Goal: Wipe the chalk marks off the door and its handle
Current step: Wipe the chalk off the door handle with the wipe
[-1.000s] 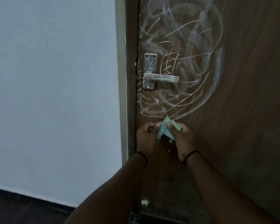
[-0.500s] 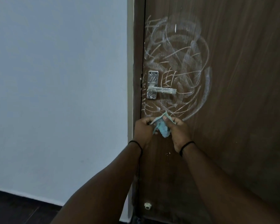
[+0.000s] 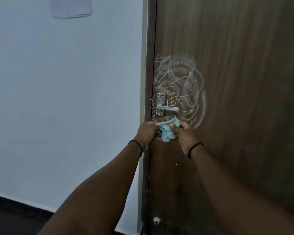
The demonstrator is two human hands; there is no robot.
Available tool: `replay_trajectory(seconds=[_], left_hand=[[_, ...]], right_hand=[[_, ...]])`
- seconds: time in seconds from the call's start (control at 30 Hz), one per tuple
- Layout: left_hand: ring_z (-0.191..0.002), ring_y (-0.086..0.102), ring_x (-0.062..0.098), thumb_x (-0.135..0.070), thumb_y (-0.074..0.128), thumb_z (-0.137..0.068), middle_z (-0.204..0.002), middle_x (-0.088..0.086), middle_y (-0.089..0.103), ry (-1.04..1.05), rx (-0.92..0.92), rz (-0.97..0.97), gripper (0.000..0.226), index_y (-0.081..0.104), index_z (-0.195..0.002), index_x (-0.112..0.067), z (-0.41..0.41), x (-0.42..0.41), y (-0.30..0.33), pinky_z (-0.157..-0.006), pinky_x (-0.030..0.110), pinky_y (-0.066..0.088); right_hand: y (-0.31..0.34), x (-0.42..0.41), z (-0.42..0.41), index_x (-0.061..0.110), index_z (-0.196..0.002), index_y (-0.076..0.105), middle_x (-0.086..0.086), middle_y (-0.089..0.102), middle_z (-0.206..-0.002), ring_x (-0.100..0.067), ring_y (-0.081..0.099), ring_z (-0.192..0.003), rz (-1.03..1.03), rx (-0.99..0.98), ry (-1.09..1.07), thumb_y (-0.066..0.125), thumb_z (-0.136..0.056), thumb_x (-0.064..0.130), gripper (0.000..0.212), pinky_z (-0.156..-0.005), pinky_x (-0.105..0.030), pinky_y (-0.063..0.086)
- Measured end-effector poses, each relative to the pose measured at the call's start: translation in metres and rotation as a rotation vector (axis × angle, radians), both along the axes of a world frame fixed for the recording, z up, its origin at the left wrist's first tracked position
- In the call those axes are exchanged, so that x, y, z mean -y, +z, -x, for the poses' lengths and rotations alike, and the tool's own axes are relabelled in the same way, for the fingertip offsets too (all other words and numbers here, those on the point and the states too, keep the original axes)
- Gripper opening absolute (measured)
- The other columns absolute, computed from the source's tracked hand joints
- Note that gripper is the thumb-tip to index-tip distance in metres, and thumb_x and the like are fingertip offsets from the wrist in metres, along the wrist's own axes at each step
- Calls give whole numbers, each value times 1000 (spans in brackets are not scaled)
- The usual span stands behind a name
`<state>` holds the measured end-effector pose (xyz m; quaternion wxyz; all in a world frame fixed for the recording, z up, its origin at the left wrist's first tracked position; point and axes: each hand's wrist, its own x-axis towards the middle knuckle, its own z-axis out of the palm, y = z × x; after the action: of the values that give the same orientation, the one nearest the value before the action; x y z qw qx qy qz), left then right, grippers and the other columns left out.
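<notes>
Since the earlier frame both hands have risen toward the handle (image 3: pixel 166 108), and the cloth between them now hangs as a looser bunch, one corner poking up just under the lever. The left hand (image 3: pixel 147 133) and right hand (image 3: pixel 187 136) sit side by side just below the handle, their fingers (image 3: pixel 174 127) pinching the pale blue cloth (image 3: pixel 168 133) from either side; neither hand is yet flat against the door (image 3: pixel 244 116).

The chalk marks (image 3: pixel 180 87) lie mainly above and to the right of the handle, a wide swirl that wraps round it, with finer scratches on the lever and on its backplate. So from the fingers the work lies straight up: the handle first, then the scribble beyond it. The lever's long axis runs level, pointing right from its backplate, so a stroke along it would go sideways.

The right hand seems the nearer to the lever's free end and the swirl's lower right arc; the left is nearer the backplate and the door edge. No wiping looks begun, judging by the unbroken chalk
</notes>
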<state>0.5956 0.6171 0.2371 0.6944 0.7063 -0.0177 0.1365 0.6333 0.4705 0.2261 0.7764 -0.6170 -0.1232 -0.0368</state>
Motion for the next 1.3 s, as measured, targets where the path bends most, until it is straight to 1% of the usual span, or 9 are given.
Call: replay_trajectory(seconds=[0.27, 0.43, 0.6, 0.73, 0.87, 0.97, 1.1, 1.2, 1.3], left_hand=[[-65, 68, 22, -5, 59, -93, -87, 16, 70, 105, 26, 161, 10, 67, -98, -1, 41, 33, 16, -50, 28, 58], [-87, 67, 35, 3, 54, -92, -99, 25, 69, 215, 100, 134, 17, 69, -99, 2, 41, 35, 23, -80, 49, 59], [-53, 60, 21, -16, 71, -88, -74, 17, 65, 263, 147, 153, 15, 67, -85, -2, 26, 30, 35, -45, 26, 52], [-38, 50, 15, -14, 70, -89, -56, 15, 58, 267, 132, 177, 18, 63, -84, 2, 12, 28, 36, -38, 21, 45], [-42, 57, 14, -5, 61, -93, -60, 12, 65, 246, 100, 175, 7, 66, -92, 0, -11, 35, 37, -42, 22, 51], [-63, 68, 23, 2, 59, -93, -81, 23, 71, 194, 112, 191, 9, 67, -96, 2, -27, 40, 32, -64, 35, 60], [-69, 68, 22, -2, 61, -92, -93, 25, 70, 106, 138, 177, 16, 67, -105, 5, -38, 41, 31, -64, 28, 61], [-79, 69, 28, -17, 56, -95, -99, 24, 72, 9, 78, 145, 27, 69, -108, 3, -43, 30, 32, -73, 33, 58], [-92, 71, 27, -26, 44, -97, -104, 15, 75, -86, 51, 81, 37, 70, -114, -7, -44, 13, 30, -84, 35, 54]], right_hand=[[26, 25, 45, 4, -102, 62, -17, 69, -97, -26, 67, -81, 22, 46, -93, 67, -89, 1, 14, -75, -42, 58], [35, 21, 47, 9, -90, 71, -17, 73, -93, -26, 70, -79, 51, 50, -109, 61, -87, -7, 18, -67, -35, 60], [47, 17, 25, 7, -91, 69, -14, 74, -93, -22, 70, -73, 17, 64, -139, 66, -92, 15, 9, -61, -31, 59], [54, 21, 11, 5, -96, 64, -16, 70, -91, -23, 66, -51, -19, 1, -80, 59, -98, 26, 22, -38, -24, 51], [58, 29, -4, 5, -102, 63, -22, 67, -107, -35, 72, -79, -107, -66, -4, 50, -100, 7, 13, -55, -28, 61], [49, 26, -11, 5, -107, 65, -16, 67, -109, -30, 70, -98, -127, -24, 32, 51, -96, -3, 20, -75, -30, 61], [36, 12, -18, 6, -106, 70, -7, 73, -90, -14, 68, -74, 15, 116, -23, 69, -87, 3, 19, -67, -26, 57], [30, 5, -29, 6, -103, 71, -13, 74, -95, -26, 71, -82, 123, 162, -153, 75, -83, 5, 21, -76, -39, 59], [30, -3, -32, 10, -92, 73, -8, 75, -86, -24, 71, -79, 187, 213, -188, 76, -84, 16, 10, -72, -35, 59]])
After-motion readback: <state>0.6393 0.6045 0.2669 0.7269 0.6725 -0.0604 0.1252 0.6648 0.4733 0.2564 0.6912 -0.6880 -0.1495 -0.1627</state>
